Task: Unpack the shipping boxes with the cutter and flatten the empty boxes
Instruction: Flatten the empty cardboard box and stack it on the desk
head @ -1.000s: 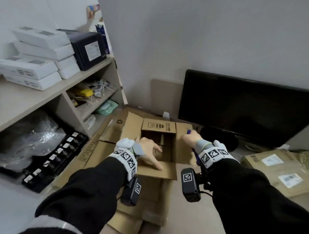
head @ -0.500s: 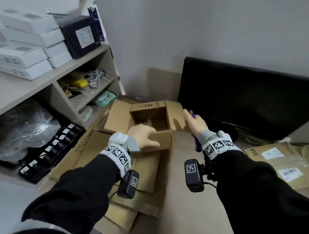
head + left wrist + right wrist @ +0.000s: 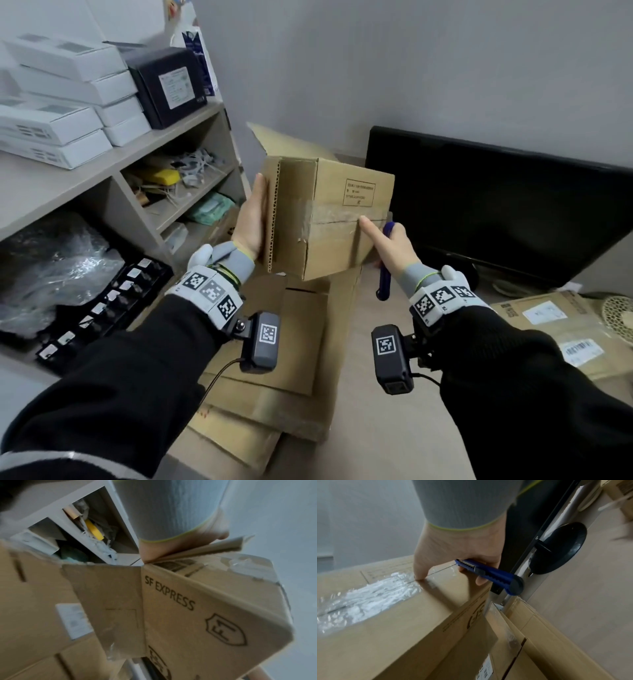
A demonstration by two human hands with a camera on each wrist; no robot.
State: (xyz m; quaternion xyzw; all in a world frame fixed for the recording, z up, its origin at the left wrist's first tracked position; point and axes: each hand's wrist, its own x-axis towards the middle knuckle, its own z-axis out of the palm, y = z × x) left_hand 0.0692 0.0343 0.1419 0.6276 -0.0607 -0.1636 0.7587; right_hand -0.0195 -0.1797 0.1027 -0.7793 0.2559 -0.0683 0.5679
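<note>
Two hands hold one cardboard box (image 3: 329, 219) in the air, just left of the black monitor (image 3: 507, 212) and above a pile of flattened cardboard (image 3: 284, 370). The left hand (image 3: 251, 219) lies flat, fingers straight, against the box's open corrugated edge. The right hand (image 3: 394, 245) curls around the blue cutter (image 3: 489, 574) while its forefinger presses the taped seam (image 3: 373, 595). Judging by this, the box is emptied but its bottom tape is uncut, so flattening remains. More parcels (image 3: 561, 329) wait to the monitor's lower right.
</note>
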